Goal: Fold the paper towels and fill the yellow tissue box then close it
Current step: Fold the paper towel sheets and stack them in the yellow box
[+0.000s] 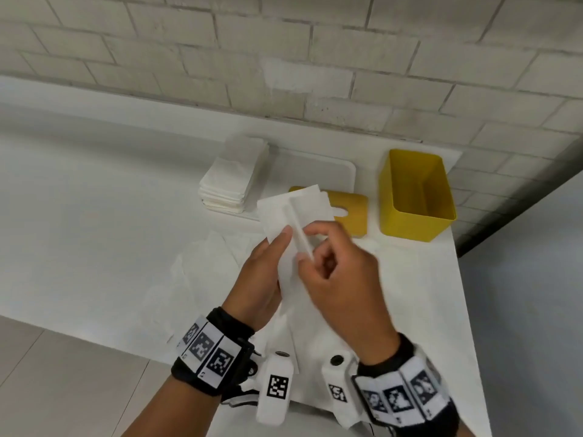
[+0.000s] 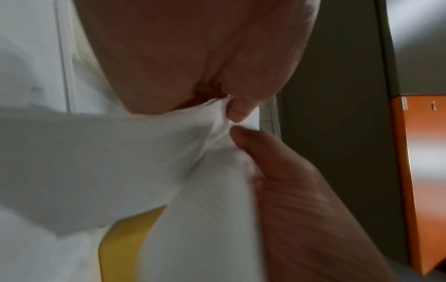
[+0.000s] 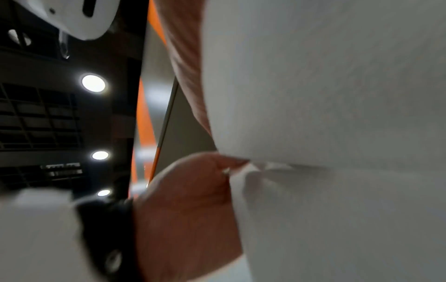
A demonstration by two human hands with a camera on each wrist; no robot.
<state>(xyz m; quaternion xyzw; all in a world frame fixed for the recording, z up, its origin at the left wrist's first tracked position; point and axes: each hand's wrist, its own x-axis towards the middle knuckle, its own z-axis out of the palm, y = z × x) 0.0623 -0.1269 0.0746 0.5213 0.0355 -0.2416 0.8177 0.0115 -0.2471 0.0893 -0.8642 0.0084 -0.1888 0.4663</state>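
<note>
White paper towel (image 3: 337, 95) — hands (image 3: 193, 200) pinching edge

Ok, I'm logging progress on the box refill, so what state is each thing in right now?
yellow tissue box: open, upright, empty as far as visible.
yellow lid: off, flat on the table, partly behind the held towel.
paper towel: held up off the table, being folded.
stack of folded towels: piled on the white tray.
left hand: pinches the towel.
right hand: pinches its fold.

Head camera looks forward and down from above the table (image 1: 94, 216); both wrist cameras sit very close — all three share the paper towel (image 1: 293, 209), near 12 o'clock.
</note>
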